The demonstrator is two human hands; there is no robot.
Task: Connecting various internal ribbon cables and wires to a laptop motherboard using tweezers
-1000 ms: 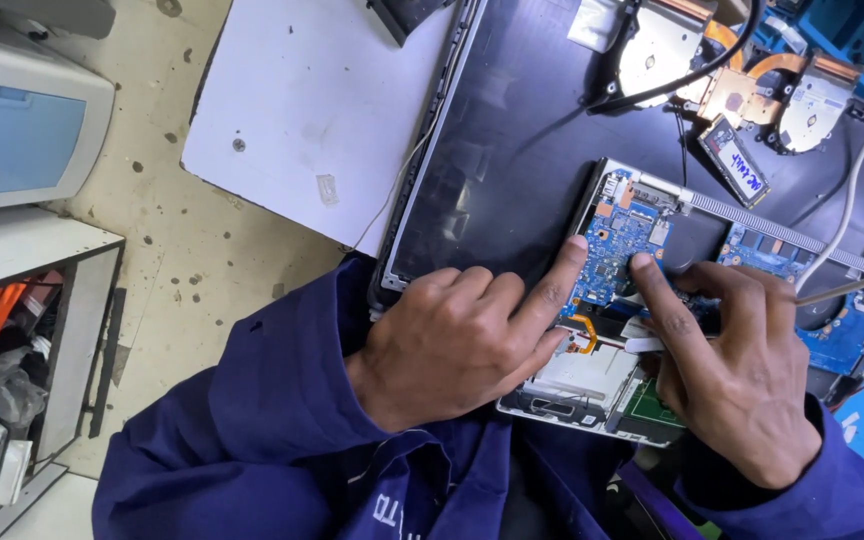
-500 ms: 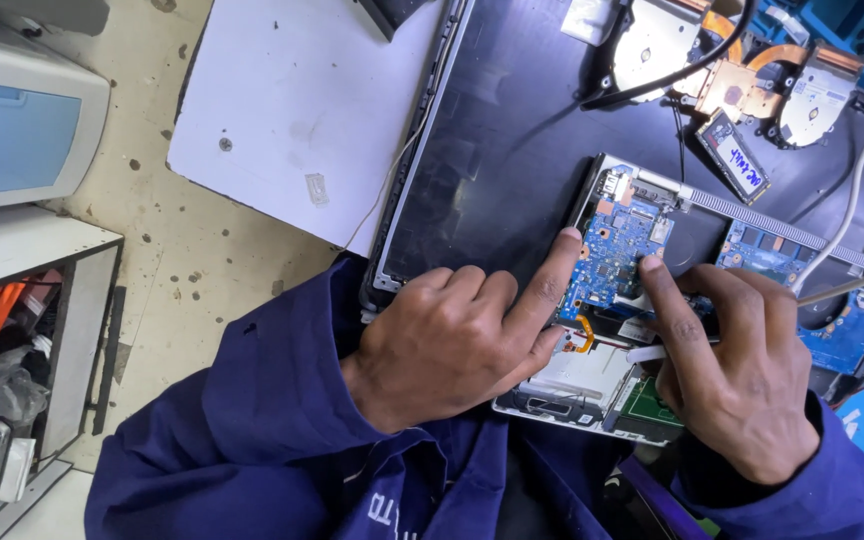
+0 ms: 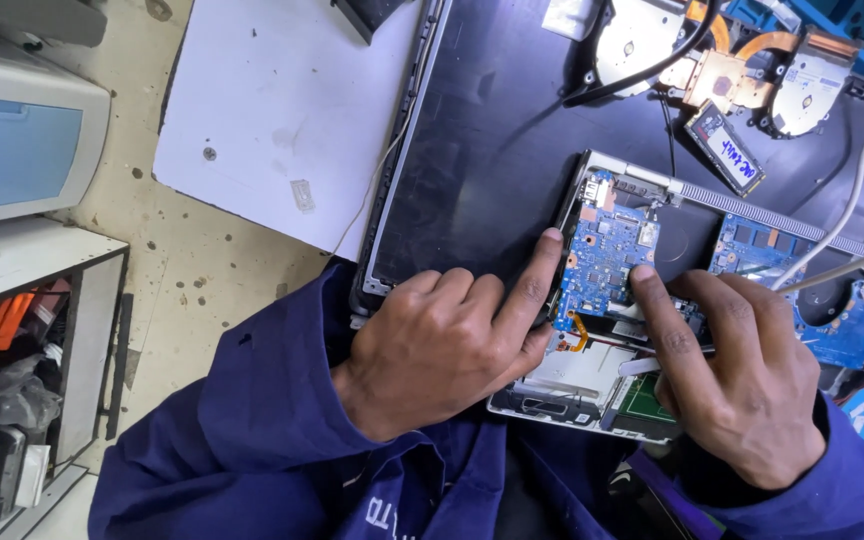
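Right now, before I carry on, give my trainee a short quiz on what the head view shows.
1. True or false: the left hand has its index finger stretched out to the left edge of the blue board.
2. Which does the right hand touch? A the fan, B the blue board, C the white sheet.
3. Fill in: the copper heat pipe lies toward the ____ right of the picture.

Key: 1 true. 2 B: its fingers press at the board's lower right edge, while the fan and the white sheet lie apart, untouched. 3 top.
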